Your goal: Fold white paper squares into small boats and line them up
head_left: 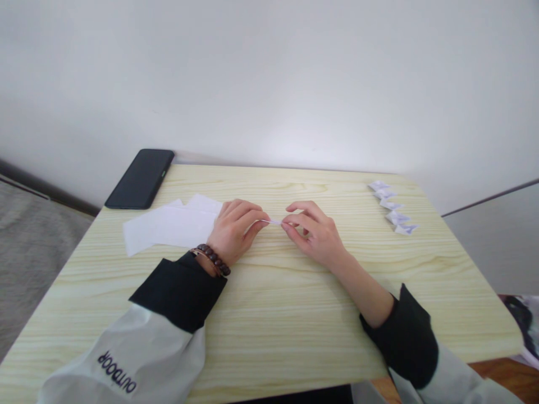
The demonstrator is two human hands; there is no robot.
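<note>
My left hand (236, 229) and my right hand (314, 231) meet over the middle of a light wooden table (273, 314). Both pinch a small folded piece of white paper (274, 222) between thumb and fingertips, one hand at each end. A dark bead bracelet (213, 259) sits on my left wrist. Just left of my left hand lie flat white paper sheets (168, 227), partly hidden by that hand.
A black phone (141, 178) lies at the table's far left corner, overhanging the edge. Several small folded white paper shapes (393, 209) stand in a row at the far right. A white wall rises right behind the table.
</note>
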